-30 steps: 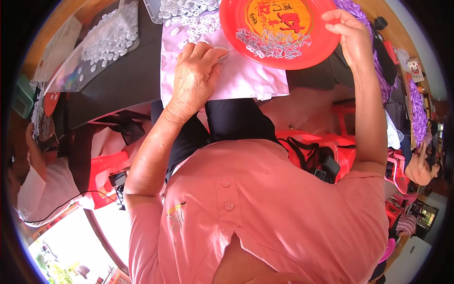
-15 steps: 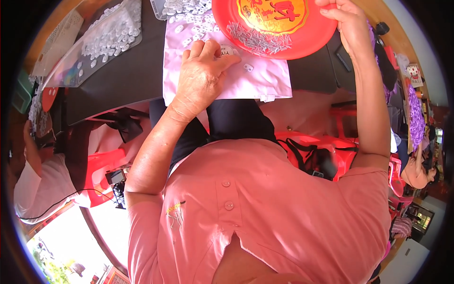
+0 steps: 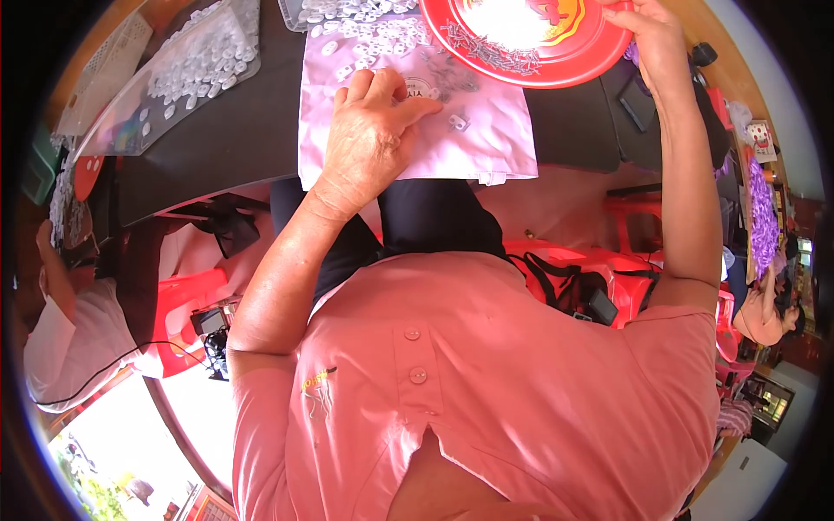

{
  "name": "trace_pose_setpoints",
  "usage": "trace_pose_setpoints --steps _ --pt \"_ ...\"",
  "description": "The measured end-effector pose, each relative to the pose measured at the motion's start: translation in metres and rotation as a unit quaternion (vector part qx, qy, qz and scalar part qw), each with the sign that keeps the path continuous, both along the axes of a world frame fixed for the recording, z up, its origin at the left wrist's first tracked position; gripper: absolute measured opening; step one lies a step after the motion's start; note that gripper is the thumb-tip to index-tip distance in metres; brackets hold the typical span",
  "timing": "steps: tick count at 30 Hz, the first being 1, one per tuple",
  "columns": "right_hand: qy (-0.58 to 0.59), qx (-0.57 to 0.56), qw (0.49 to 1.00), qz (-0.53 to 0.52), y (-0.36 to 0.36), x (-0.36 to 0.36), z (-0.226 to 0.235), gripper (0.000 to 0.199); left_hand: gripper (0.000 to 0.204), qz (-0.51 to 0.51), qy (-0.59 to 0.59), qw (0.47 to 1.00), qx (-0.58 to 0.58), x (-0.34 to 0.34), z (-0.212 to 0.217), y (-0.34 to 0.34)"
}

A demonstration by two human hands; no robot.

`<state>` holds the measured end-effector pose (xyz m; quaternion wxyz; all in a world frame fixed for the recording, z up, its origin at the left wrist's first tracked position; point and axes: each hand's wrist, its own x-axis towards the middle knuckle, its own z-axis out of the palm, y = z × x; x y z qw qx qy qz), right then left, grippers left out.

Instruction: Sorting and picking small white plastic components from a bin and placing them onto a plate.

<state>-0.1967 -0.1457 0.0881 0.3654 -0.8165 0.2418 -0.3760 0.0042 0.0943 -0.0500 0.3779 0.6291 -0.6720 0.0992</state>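
The left hand (image 3: pixel 373 139) lay palm down on a pale pink sheet (image 3: pixel 486 148), its fingers (image 3: pixel 408 108) bent and drawn close together, the thumb tip reaching toward the right; whether they pinched one of the small pieces could not be told, since the hand covered what was beneath it. Just beyond the thumb, to the right and a little farther from the body, one small white piece (image 3: pixel 458 122) lay loose on the sheet, near the fingers but apart from them. More small white pieces (image 3: pixel 365 39) were scattered past the knuckles, along the far edge of the sheet.

The right hand (image 3: pixel 651 43) was raised at the far right, its fingers closed over the rim of a red plate (image 3: pixel 599 52), which it held tilted over the far corner of the sheet. A line of thin grey metal bits (image 3: pixel 491 54) lay along the plate's near edge, just above the sheet and close to the left thumb. So the loose piece and the metal bits both lay to the right of the left fingers, and the left hand was much the nearer to them.

The sheet rested on a dark surface (image 3: pixel 234 130), and a clear tray of white pieces (image 3: pixel 187 65) stood well off to the left
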Motion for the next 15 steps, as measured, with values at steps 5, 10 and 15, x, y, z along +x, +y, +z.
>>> trace_pose_setpoints --steps 5,10,15 --pt "0.013 0.002 1.0 -0.024 -0.003 0.0 0.001 0.014 0.028 0.001 0.001 1.0 -0.008 0.0 0.002 -0.001" --pt "0.0 0.019 0.999 -0.038 -0.004 0.001 0.004 0.014 0.026 0.001 -0.003 1.0 -0.012 0.0 0.003 -0.002" --pt "0.044 0.028 0.995 -0.08 0.005 0.002 0.01 0.015 0.025 0.002 -0.003 1.0 -0.01 0.0 0.003 0.0"
